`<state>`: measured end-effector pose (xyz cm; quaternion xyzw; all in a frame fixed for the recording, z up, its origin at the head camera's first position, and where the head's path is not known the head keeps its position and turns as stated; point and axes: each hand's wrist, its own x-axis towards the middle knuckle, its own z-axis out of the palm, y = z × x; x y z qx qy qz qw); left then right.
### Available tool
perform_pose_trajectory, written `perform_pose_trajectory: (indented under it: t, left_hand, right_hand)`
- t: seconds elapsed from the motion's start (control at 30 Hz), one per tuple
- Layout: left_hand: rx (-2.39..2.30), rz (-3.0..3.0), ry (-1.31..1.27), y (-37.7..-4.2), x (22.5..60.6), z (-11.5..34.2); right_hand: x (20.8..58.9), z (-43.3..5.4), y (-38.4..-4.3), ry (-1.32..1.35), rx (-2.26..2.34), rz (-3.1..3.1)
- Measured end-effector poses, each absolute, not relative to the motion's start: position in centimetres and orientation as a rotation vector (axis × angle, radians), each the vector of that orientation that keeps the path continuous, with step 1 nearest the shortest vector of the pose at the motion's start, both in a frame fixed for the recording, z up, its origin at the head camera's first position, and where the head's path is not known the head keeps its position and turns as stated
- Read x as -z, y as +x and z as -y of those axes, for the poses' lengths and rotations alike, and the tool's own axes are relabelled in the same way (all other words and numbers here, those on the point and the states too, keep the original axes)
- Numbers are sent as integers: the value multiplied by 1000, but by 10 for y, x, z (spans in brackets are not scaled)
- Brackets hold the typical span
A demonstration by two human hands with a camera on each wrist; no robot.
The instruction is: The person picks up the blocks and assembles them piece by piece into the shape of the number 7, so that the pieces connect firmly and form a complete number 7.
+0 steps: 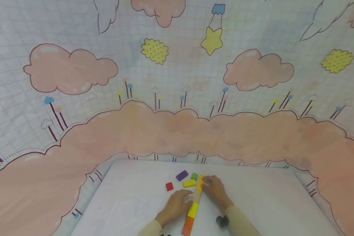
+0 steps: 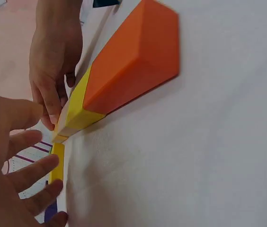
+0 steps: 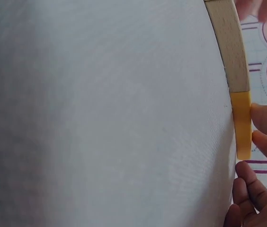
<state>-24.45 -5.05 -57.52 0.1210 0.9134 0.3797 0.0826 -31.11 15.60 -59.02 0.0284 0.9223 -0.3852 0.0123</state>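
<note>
A straight row of blocks runs away from me: orange [image 1: 187, 225], yellow [image 1: 192, 210], plain wood [image 1: 197, 196] and yellow-orange [image 1: 200, 182] at the far end. Close beside the row's left side, my left hand [image 1: 177, 205] has its fingers spread and holds nothing. Its thumb and fingers stand apart in the left wrist view. My right hand [image 1: 216, 191] is at the far end, thumb and index fingertips touching the yellow-orange block [image 3: 242, 125]. The remaining fingers bend beside that block in the right wrist view.
Left of the row's far end lie a yellow block [image 1: 189, 183], a green block [image 1: 194, 176], a purple block [image 1: 182, 175] and a red block [image 1: 169, 186]. A dark object [image 1: 222, 221] sits by the right sleeve. A cloud-patterned curtain [image 1: 177, 131] hangs behind the white table [image 1: 129, 183].
</note>
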Motion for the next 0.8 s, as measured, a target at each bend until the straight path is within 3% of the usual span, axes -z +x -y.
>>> perform_pose_trajectory:
  t: [0.4,0.8]
  left_hand:
    - [-1287,-2718,298,-272,581,38]
    - [-1054,-2855,368,-280,589,28]
  right_hand:
    - [594,-157,-314,125,1212,-2843]
    - [591,-158,-314,105,1229,-2835]
